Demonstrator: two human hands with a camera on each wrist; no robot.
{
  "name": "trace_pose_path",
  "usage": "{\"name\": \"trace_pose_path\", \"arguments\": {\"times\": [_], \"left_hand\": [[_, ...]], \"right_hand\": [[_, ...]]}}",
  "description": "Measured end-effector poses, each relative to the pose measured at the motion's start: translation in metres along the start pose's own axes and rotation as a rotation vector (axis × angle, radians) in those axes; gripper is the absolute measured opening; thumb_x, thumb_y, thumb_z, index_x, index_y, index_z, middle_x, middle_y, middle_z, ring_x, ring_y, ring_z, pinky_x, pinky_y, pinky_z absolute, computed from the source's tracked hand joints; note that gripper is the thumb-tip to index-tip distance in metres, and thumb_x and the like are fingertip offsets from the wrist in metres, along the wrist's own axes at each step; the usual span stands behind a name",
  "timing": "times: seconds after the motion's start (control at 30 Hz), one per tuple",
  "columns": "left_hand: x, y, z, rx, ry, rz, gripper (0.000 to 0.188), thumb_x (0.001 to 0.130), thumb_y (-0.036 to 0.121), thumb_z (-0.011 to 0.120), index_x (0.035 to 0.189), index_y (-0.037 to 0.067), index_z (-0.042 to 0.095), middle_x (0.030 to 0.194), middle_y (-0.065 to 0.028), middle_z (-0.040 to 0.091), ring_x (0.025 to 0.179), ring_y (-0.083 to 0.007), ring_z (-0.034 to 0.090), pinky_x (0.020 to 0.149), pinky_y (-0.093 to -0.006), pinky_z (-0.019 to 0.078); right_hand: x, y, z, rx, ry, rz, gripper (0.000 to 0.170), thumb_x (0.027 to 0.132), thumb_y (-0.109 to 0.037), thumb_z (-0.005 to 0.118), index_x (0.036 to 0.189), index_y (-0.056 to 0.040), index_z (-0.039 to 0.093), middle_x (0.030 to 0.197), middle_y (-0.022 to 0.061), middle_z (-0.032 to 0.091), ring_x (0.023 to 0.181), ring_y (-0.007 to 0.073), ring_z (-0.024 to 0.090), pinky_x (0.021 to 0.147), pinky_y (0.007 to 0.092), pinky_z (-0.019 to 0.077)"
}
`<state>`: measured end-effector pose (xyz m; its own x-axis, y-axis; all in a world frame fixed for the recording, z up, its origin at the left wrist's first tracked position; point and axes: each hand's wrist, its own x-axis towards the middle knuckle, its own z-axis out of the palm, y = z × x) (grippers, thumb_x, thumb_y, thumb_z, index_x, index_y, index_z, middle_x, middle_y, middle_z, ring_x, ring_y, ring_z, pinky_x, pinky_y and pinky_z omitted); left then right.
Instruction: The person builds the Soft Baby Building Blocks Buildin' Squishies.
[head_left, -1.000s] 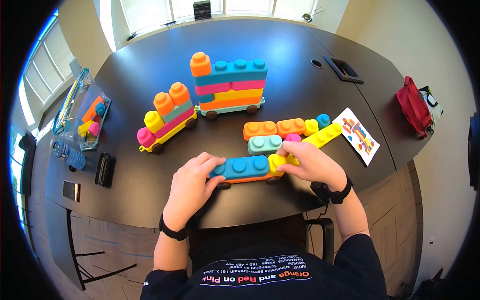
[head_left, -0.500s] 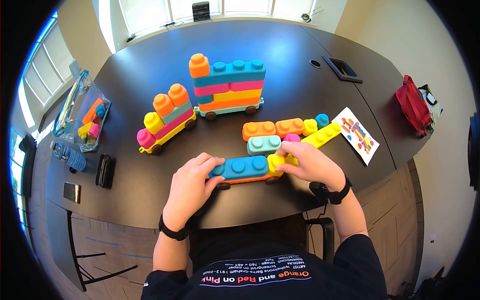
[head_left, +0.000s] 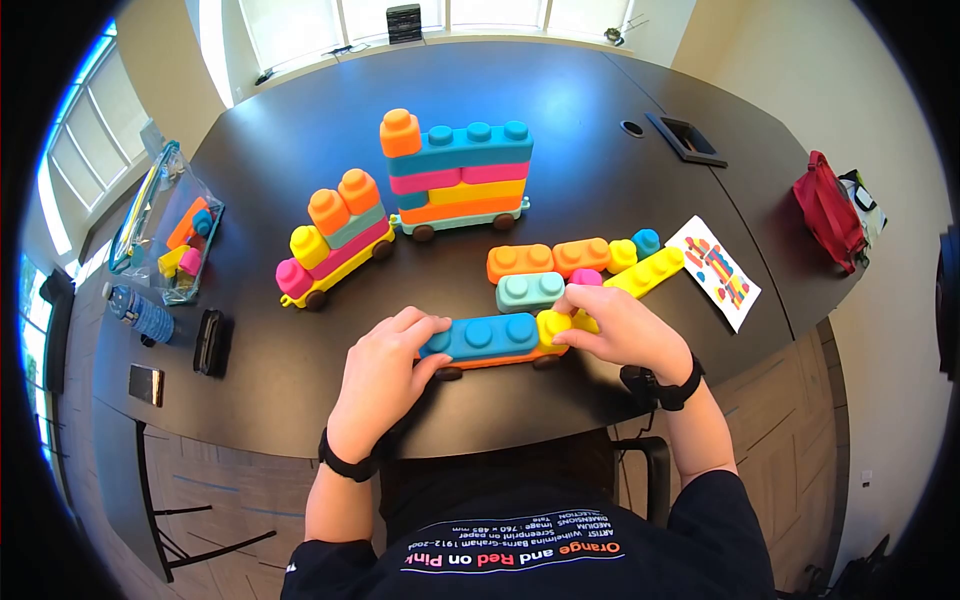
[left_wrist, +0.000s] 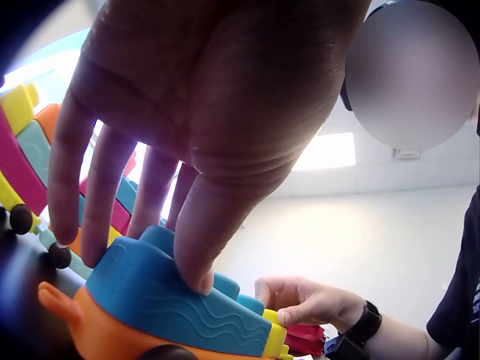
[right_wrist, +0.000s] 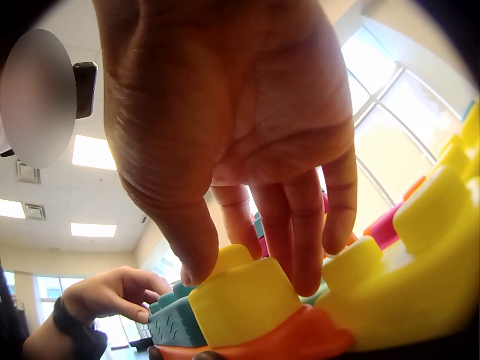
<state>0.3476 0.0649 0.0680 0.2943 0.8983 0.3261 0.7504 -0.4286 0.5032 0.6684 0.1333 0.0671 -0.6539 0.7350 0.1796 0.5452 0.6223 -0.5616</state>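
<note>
Steadiness seems why, near the frame's centre, our left hand [head_left: 380,365] grips the blue block [head_left: 486,343] and our right hand [head_left: 632,328] pinches the yellow block [head_left: 551,332].

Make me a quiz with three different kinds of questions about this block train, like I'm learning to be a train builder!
1. Which hand is holding the yellow block at the end of the blue block in front of the person?
2. True or false: an orange block is the highest piece on the tall wagon.
3. Fill in the missing colour: the blue block in front of the person sits on a wheeled base that is ____.

Key:
1. The right hand.
2. True.
3. Orange.
</note>
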Motion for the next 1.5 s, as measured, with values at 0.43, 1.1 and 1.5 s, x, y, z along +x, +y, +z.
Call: {"name": "trace_pose_path", "arguments": {"times": [0.43, 1.1, 1.5], "left_hand": [[0.0, 0.0, 0.001, 0.004, 0.002, -0.005, 0.036, 0.083, 0.01, 0.084, 0.117, 0.007, 0.073, 0.105, -0.0105, 0.07, 0.095, -0.0343, 0.07, 0.083, -0.0409, 0.0574], [-0.008, -0.003, 0.005, 0.003, 0.033, -0.079, 0.076, 0.083, 0.015, 0.088, 0.15, 0.011, 0.054, 0.119, -0.0127, 0.073, 0.1, -0.0329, 0.074, 0.088, -0.0418, 0.0589], [-0.013, -0.01, 0.008, -0.238, -0.037, -0.253, 0.094, 0.083, 0.002, 0.087, 0.162, 0.009, 0.037, 0.114, -0.0195, 0.075, 0.097, -0.0341, 0.078, 0.086, -0.0398, 0.0642]], "right_hand": [[0.024, 0.022, -0.043, -0.254, 0.053, 0.072, 0.029, 0.092, -0.021, 0.08, 0.111, -0.0029, 0.069, 0.1, 0.0139, 0.072, 0.096, 0.0353, 0.071, 0.085, 0.042, 0.0572], [0.039, 0.011, -0.053, -0.175, 0.411, 0.088, 0.028, 0.102, -0.026, 0.069, 0.112, -0.0012, 0.062, 0.09, 0.02, 0.072, 0.083, 0.0398, 0.074, 0.074, 0.0454, 0.0574], [0.042, -0.058, 0.032, 0.041, 0.155, -0.143, 0.027, 0.101, -0.023, 0.071, 0.112, -0.0013, 0.06, 0.094, 0.0195, 0.069, 0.088, 0.0392, 0.07, 0.076, 0.0451, 0.055]]}}
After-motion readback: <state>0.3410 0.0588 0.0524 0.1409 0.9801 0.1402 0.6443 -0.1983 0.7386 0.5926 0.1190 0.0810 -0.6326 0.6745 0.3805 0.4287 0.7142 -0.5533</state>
